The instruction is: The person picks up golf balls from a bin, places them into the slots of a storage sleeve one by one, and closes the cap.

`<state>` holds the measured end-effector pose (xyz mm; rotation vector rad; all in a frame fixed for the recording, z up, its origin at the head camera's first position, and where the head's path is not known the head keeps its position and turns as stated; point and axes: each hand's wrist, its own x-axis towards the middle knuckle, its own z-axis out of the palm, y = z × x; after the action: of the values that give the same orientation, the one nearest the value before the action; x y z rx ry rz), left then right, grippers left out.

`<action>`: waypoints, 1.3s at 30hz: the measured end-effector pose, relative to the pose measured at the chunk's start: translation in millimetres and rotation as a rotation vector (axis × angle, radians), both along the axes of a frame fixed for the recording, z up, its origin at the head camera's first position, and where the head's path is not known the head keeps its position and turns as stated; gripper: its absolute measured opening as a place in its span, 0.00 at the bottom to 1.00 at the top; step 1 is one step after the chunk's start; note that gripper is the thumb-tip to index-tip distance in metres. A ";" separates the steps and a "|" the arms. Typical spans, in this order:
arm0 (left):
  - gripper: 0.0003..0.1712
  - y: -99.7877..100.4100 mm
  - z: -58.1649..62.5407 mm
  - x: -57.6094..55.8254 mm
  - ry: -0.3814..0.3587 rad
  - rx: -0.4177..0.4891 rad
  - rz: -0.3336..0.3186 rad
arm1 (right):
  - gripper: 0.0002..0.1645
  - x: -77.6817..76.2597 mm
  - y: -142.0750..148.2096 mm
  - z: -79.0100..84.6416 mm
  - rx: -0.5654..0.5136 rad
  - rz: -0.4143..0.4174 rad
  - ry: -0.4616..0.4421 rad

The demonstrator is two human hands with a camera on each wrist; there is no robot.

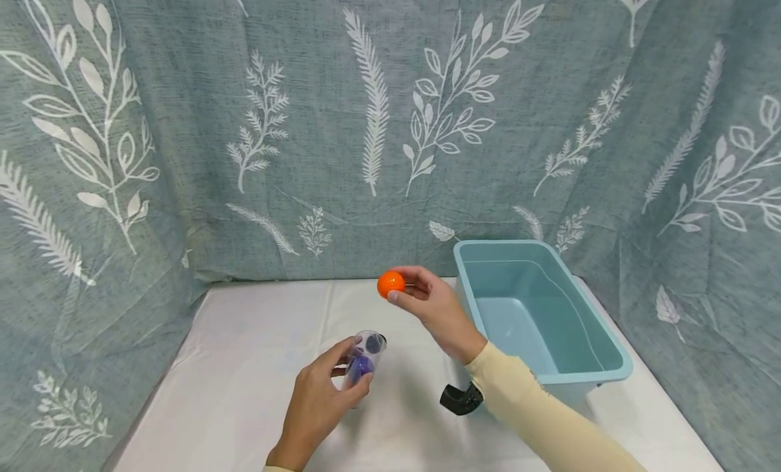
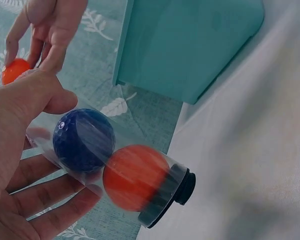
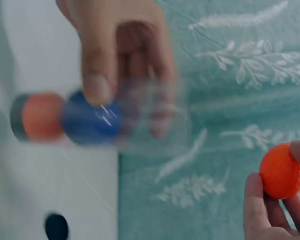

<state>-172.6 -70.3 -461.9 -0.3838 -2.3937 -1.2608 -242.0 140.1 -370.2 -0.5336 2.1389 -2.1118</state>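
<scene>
My left hand [image 1: 326, 397] grips a clear tube [image 1: 373, 353] around its side. Inside are a blue golf ball [image 2: 84, 140] and, below it, an orange golf ball [image 2: 136, 177] by the dark end cap [image 2: 172, 197]. The head view hides that lower ball. Ahead and to the right of the tube, my right hand [image 1: 436, 309] pinches another orange golf ball [image 1: 391, 284] between thumb and fingertips, raised above the table and apart from the tube. In the right wrist view the tube is blurred.
A teal plastic bin [image 1: 594, 377] stands right of my hands, partly behind my right forearm. A black device [image 1: 462, 399] sits by my right wrist. One dark round thing [image 3: 56, 226] lies against the white tablecloth [image 1: 256, 363]. Leaf-patterned curtain [image 1: 317, 133] surrounds the table.
</scene>
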 end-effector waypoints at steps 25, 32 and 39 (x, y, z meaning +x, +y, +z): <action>0.30 -0.2 -3.2 -0.3 -0.018 0.091 0.013 | 0.26 28.3 -26.5 -54.3 -0.002 0.137 0.028; 0.32 -0.2 -2.6 0.6 -0.016 0.127 0.005 | 0.25 31.0 -27.5 -61.3 0.002 0.157 0.061; 0.33 -1.4 -4.5 2.1 -0.047 0.172 -0.015 | 0.28 32.9 -28.8 -65.8 0.017 0.148 0.036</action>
<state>-170.6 -71.8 -466.5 -0.3243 -2.3019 -1.4853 -209.2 111.3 -436.1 -0.7091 2.0632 -2.0195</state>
